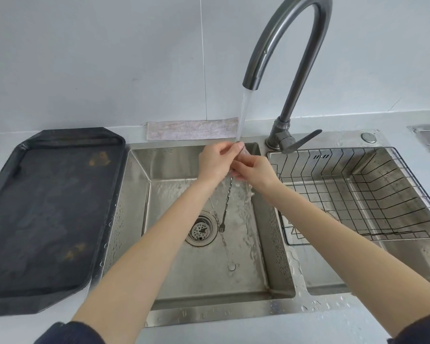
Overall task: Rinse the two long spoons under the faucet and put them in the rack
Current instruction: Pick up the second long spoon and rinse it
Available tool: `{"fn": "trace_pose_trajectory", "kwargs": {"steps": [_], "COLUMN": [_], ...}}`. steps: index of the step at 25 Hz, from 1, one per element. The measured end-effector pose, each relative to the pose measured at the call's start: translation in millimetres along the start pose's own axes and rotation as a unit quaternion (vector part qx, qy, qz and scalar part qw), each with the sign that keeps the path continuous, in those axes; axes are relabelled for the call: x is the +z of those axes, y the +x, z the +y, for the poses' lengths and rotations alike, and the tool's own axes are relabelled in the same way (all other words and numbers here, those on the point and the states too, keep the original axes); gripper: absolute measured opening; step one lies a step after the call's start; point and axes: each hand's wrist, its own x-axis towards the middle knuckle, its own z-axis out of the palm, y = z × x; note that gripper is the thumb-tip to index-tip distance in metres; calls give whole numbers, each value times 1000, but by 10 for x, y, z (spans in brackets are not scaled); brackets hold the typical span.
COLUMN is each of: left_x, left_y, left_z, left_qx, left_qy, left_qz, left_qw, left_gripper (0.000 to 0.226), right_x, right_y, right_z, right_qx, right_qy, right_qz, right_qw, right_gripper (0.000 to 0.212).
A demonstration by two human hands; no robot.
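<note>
Second spoon (227, 247) in wet sink (271, 244)

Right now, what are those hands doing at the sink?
A person is washing a long twisted spoon under the running faucet. The left hand and right hand both hold its top end in the water stream, and its forked end hangs down over the sink. A second spoon lies on the sink bottom. The wire rack on the right holds no spoons yet.
</note>
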Motion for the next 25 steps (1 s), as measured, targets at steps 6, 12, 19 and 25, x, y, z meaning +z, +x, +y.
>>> {"fn": "trace_pose_trajectory", "kwargs": {"steps": [6,12,19,25], "left_x": [-68,-27,-49,-53], "left_y": [61,49,74,85], "left_z": [78,80,142,176], "left_qx": [-11,6,43,49], "left_qy": [-77,-48,13,-31], "left_qz": [-33,-47,-49,-17], "left_qw": [996,998,998,998], "left_gripper": [25,21,30,24], "right_x": [-28,-5,-8,3], "right_y": [3,-17,-32,-65], "right_z": [-54,-137,-153,-202], "right_qx": [-8,-29,-21,-33], "right_qy": [-27,-91,-75,-41], "right_qz": [55,94,112,117], "right_qw": [998,991,991,992], "right_gripper": [16,16,8,14]}}
